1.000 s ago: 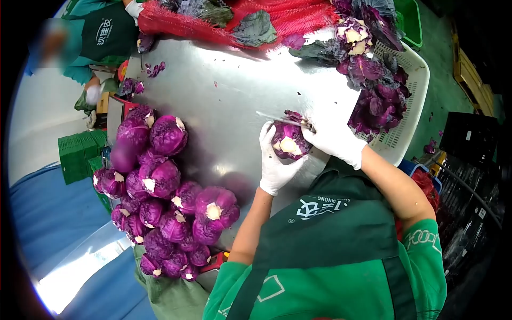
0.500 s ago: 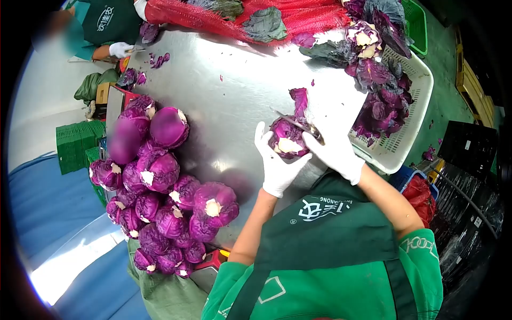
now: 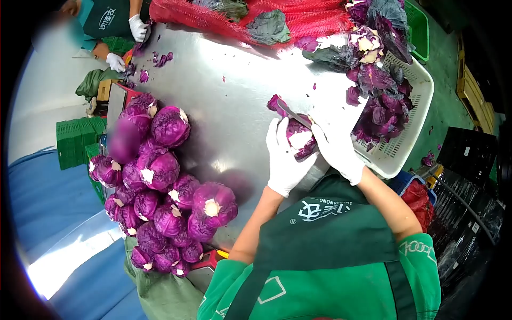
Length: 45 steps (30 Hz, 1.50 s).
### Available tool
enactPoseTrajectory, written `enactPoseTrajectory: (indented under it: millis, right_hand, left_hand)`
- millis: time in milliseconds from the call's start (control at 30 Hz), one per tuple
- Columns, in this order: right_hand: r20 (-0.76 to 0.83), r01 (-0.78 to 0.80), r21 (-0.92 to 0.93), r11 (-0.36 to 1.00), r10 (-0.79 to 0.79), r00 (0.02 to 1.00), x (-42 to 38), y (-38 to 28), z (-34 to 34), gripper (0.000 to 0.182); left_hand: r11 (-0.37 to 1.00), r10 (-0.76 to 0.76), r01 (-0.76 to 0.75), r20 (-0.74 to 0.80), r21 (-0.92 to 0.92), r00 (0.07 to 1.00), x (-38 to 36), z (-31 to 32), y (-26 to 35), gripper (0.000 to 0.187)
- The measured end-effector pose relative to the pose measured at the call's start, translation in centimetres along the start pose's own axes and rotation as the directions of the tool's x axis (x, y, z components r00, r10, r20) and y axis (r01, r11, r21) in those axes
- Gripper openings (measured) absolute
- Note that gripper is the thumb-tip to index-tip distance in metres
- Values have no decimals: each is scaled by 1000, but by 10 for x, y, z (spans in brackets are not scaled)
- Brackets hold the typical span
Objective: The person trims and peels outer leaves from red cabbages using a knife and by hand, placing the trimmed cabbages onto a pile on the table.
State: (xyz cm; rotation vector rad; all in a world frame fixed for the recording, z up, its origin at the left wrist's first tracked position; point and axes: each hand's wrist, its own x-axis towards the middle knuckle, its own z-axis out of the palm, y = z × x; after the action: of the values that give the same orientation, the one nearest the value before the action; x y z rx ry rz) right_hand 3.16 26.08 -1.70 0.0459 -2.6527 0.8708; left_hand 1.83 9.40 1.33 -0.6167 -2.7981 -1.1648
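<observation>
Head view: left hand point(image 3: 288, 166) cups the cabbage point(image 3: 301, 140), right hand point(image 3: 339, 153) grips the knife point(image 3: 294, 114), leaf point(image 3: 273, 104) now at its tip

glossy metal table point(image 3: 213, 90); metal knife point(image 3: 295, 116); rough mesh point(image 3: 320, 20); plastic basket point(image 3: 424, 98)

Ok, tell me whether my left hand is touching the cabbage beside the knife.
Touching. The head view shows the gloved left hand cupping the cabbage, fingers against its side, no gap visible between.
</observation>
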Motion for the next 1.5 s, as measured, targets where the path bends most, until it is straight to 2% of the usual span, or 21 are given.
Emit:
enactPoseTrajectory:
  millis: [67, 100, 133, 200, 267, 367, 467, 500, 667, 733, 833, 933, 1000, 1100, 1167, 1233, 1267, 1333, 1400, 1467, 1500]
  right_hand:
    - [120, -109, 156, 982, 91, 989, 4, 9, 4, 44]
    - [254, -229, 295, 928, 154, 955, 5, 10, 7, 44]
    - [255, -230, 302, 925, 154, 954, 11, 2, 0, 44]
    - [119, -235, 274, 933, 210, 970, 24, -11, -22, 43]
    - [155, -202, 189, 961, 174, 972, 12, -12, -30, 47]
    - [506, -207, -14, 978, 186, 842, 8, -30, -50, 64]
    - [393, -36, 34, 999, 20, 920, 5, -27, -38, 67]
    - [470, -54, -5, 999, 50, 881, 8, -26, -36, 66]
    - [424, 68, -89, 994, -24, 905, 15, -21, -30, 61]
    - [390, 114, -115, 987, -61, 919, 17, -21, -29, 59]
    - [402, 53, -109, 993, -5, 916, 17, -23, -29, 56]
    - [290, 158, -212, 965, -92, 953, 20, -10, -20, 50]
    - [43, -120, -129, 984, 127, 991, 27, 27, -4, 44]
    - [279, -423, -8, 906, 408, 869, 46, 38, -12, 39]
    - [332, -536, 199, 821, 458, 825, 33, 64, 19, 45]
    - [419, -688, 476, 548, 546, 725, 40, 54, 17, 51]
    - [426, -693, 477, 541, 547, 721, 33, 42, 12, 51]
    - [341, -563, 321, 761, 462, 819, 22, 23, 0, 48]
    - [499, -566, 307, 765, 377, 780, 23, -26, -38, 66]
    - [236, -58, 36, 998, 48, 971, 7, -29, -16, 78]
    - [445, -243, 155, 958, 152, 882, 17, -32, -33, 85]
  left_hand:
    - [985, -126, 106, 146, 140, 981, 1, -16, 1, 108]
    - [983, -130, 108, 148, 148, 980, 1, -18, 0, 108]
    - [983, -157, 143, 128, 118, 979, 2, -17, -2, 107]
    - [981, -186, 178, 102, 82, 977, 5, -12, -5, 106]
    - [984, -134, 135, 20, -116, 991, 7, -1, -14, 107]
    - [979, -149, 154, 51, -131, 988, 10, -1, -18, 109]
    - [959, -185, 199, 86, -202, 979, 11, -2, -18, 102]
    - [962, -174, 190, 95, -197, 980, 11, -2, -18, 102]
    - [952, -178, 197, 98, -236, 979, 13, -1, -13, 102]
    - [978, -138, 140, 29, -154, 990, 12, 1, -11, 91]
    - [973, -170, 179, 72, -144, 983, 10, 5, -16, 106]
    - [988, -156, 156, -33, -10, 987, 10, 8, -8, 99]
    - [990, -120, 117, -45, -74, 992, -3, 11, -10, 105]
    - [984, -141, 134, -56, -114, 988, -7, 12, -6, 106]
    - [963, -201, 182, -82, -198, 976, -15, 15, -7, 107]
    - [940, -253, 216, -113, -263, 961, -16, 12, -6, 108]
    - [912, -291, 236, -125, -335, 949, -20, 12, -6, 108]
    - [897, -321, 252, -143, -363, 936, -22, 13, -8, 111]
    - [878, -349, 262, -162, -400, 923, -22, 7, -2, 113]
    - [977, -208, 207, -17, -50, 978, -16, -17, 12, 119]
    - [971, -223, 229, 88, -66, 971, -15, -25, 5, 121]
